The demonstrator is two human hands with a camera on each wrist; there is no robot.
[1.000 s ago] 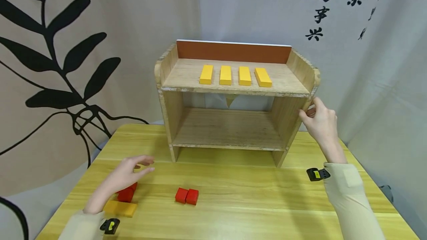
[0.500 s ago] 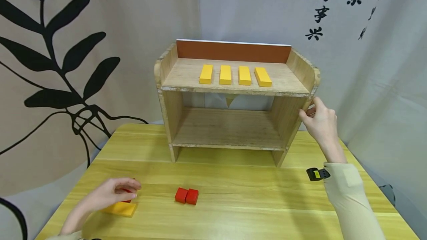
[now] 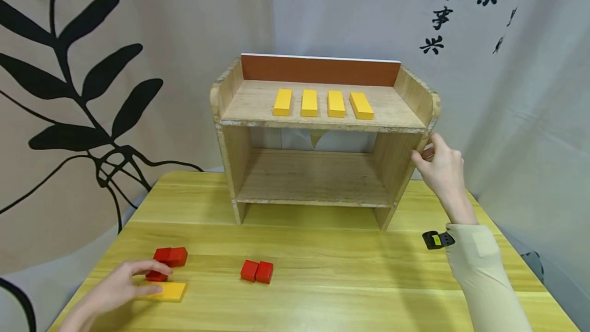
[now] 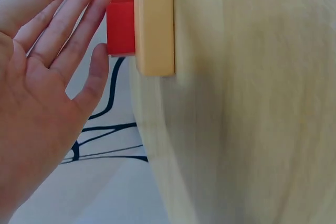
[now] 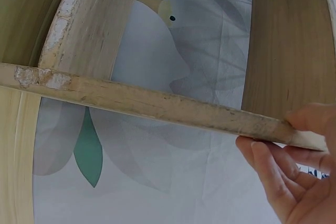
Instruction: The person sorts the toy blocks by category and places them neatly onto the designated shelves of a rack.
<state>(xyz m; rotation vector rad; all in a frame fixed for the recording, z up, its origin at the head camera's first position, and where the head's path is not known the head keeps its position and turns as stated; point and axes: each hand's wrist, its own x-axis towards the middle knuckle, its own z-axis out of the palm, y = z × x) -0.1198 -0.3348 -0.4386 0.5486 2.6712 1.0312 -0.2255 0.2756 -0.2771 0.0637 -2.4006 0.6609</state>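
My left hand (image 3: pixel 112 288) is low on the left, its fingers spread loosely over a red block (image 3: pixel 155 276) and its thumb over a yellow block (image 3: pixel 171 292). In the left wrist view, the extended fingers of that hand (image 4: pixel 44 77) lie beside the red blocks (image 4: pixel 121 27), which stand along the yellow block (image 4: pixel 156 30). Two more red blocks (image 3: pixel 177 256) sit just behind. On the right, my right hand (image 3: pixel 444 178) grips the side panel of a small wooden shelf (image 3: pixel 318 178); the right wrist view has thumb and fingers on opposite faces of the panel (image 5: pixel 205 114).
Several yellow blocks (image 3: pixel 336 104) stand in a row on the shelf's upper board. Two red blocks (image 3: pixel 256 271) lie side by side on the wooden table (image 3: pixel 341 286) in front of the shelf. A printed curtain (image 3: pixel 193 24) hangs behind.
My left hand has moved left and towards me, lowering over the blocks, so two red blocks behind it now show. The right hand keeps its grip on the shelf.
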